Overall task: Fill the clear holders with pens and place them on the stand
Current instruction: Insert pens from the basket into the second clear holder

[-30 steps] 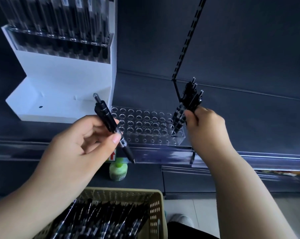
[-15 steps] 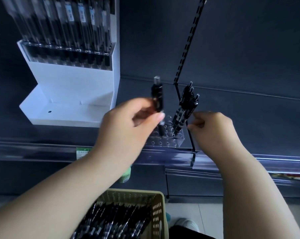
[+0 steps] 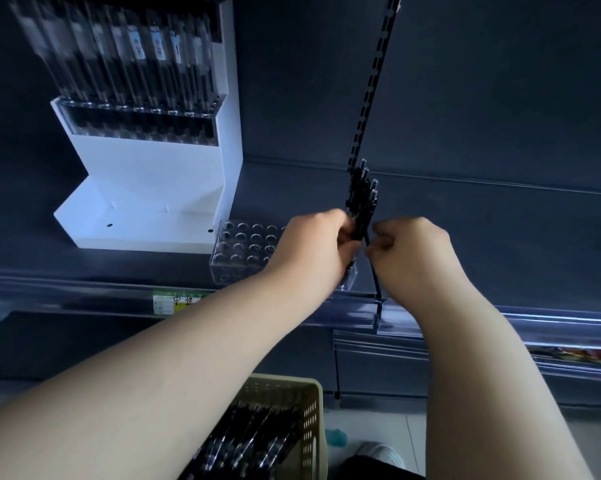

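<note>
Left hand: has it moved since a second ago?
Yes. The left hand went rightward along the clear holder, from its left end to the standing pens at its right end.

One clear holder (image 3: pixel 243 252), one left hand (image 3: pixel 313 247) and one right hand (image 3: pixel 418 256) are showing right of the one white stand (image 3: pixel 146 178), one basket (image 3: pixel 313 414) sitting below it.

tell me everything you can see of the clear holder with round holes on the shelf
The clear plastic block holder lies flat on the dark shelf, right of the white display stand. Rows of round holes cover its top; those showing on the left are empty. Black pens stand bunched at its right end, where the left hand covers it.
</note>
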